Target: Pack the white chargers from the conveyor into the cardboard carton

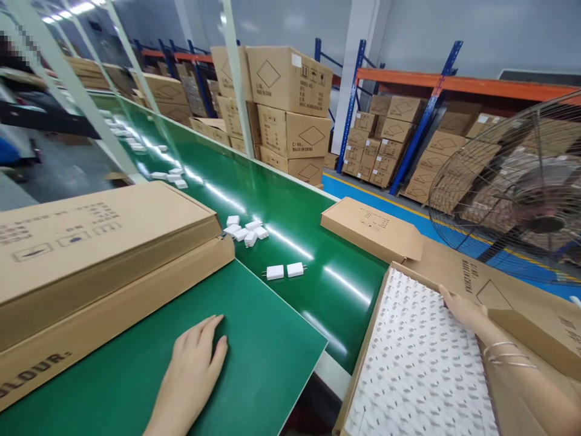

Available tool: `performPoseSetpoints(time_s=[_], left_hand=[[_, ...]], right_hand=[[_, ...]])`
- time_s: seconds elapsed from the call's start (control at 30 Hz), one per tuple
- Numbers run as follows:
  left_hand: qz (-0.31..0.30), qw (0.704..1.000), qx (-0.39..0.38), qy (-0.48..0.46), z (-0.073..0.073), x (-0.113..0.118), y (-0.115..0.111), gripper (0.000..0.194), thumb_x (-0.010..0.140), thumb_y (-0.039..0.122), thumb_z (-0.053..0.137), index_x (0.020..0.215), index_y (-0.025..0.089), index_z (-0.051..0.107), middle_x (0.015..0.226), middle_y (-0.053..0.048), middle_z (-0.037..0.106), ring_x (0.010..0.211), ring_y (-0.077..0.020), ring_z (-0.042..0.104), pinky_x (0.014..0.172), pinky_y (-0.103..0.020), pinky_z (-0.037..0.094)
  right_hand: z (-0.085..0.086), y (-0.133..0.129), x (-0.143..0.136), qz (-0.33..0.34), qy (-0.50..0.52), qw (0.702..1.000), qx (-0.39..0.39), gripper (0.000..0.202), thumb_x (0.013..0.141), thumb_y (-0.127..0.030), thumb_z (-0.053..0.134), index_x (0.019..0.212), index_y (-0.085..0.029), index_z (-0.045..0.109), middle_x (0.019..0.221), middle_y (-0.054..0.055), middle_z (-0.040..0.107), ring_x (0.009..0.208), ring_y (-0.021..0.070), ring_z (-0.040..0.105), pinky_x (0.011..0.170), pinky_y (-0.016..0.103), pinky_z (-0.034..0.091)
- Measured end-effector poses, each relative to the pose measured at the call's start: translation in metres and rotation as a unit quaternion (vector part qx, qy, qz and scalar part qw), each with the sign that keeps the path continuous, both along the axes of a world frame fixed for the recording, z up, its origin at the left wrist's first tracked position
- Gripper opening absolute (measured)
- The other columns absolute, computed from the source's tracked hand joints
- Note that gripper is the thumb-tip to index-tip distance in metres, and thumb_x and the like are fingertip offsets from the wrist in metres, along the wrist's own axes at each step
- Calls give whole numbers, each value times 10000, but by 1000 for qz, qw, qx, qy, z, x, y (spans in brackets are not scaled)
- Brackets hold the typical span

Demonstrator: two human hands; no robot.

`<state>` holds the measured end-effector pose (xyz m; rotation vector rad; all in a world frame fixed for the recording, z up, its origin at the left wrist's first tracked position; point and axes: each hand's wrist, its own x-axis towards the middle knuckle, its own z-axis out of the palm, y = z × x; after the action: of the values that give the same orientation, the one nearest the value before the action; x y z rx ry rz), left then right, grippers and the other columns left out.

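Observation:
My left hand (193, 363) rests on a green work board (267, 357). Its fingers are stretched, the thumb apart, and nothing is in it. At the right, my right hand (463, 309) touches the inner edge of an open carton (363, 363), fingers extended along its side; some fingers are partly hidden. Tightly packed rows of white plug chargers (417, 357), prongs upward, fill that carton. Beyond the board, two white chargers (285, 270) lie end to end on a green conveyor belt (308, 303), with a small heap of chargers (247, 230) behind them.
Flat brown cartons (104, 236) are stacked on the left of the board. Another flat carton (370, 224) straddles the belt's far edge. A large fan (540, 200) stands at the right. Stacked boxes (290, 115) and shelving racks (426, 121) line the background.

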<state>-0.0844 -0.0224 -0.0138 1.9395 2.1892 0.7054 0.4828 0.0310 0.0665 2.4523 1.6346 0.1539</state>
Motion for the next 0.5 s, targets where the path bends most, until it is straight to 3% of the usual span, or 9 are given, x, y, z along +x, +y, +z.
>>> performPoseSetpoints(time_s=[0.1,0.17,0.2,0.27,0.33,0.43,0.5], left_hand=[[2,1000,20,-3,0,2,2,572,821,485,232,1153,121,522,1157,-127,531,1100,-276,426,926,-449,396],[8,1000,29,-9,0,3,3,542,827,469,248,1147,131,526,1150,-121,535,1093,-273,433,912,-447,410],[10,999,32,-12,-1,3,3,530,830,462,256,1148,135,524,1150,-119,534,1093,-271,433,908,-447,415],[11,999,37,-21,-2,2,3,501,835,445,278,1156,144,518,1153,-113,531,1098,-265,433,907,-447,419],[11,998,44,-33,-3,1,3,462,840,419,304,1160,158,511,1153,-103,530,1104,-256,433,914,-447,418],[8,997,57,-53,-5,-1,5,403,846,372,335,1148,175,516,1144,-92,537,1097,-241,444,919,-442,420],[11,996,62,-64,-5,-1,6,379,849,351,340,1131,180,526,1131,-89,544,1086,-234,453,911,-439,428]], right_hand=[[18,20,-42,31,-52,997,50,439,877,-362,334,735,-104,658,779,193,634,813,338,594,827,524,318],[25,40,-86,118,-24,989,86,384,883,-301,320,877,-84,636,909,211,618,913,335,566,816,478,344],[23,51,-112,189,53,977,85,362,878,-280,338,962,-61,614,973,233,599,951,346,547,810,476,351],[7,75,-169,295,130,945,52,327,842,-278,439,1110,-138,564,1124,141,573,1043,264,517,869,372,368],[-19,97,-222,360,185,914,28,388,809,-266,509,1189,-185,516,1202,76,538,1080,202,499,905,291,364],[-57,122,-279,398,251,882,13,526,730,-216,616,1233,-157,472,1233,73,519,1091,176,497,905,244,372],[-74,133,-297,400,286,870,10,495,696,-198,652,1170,-160,517,1166,59,568,1039,171,531,864,241,399]])
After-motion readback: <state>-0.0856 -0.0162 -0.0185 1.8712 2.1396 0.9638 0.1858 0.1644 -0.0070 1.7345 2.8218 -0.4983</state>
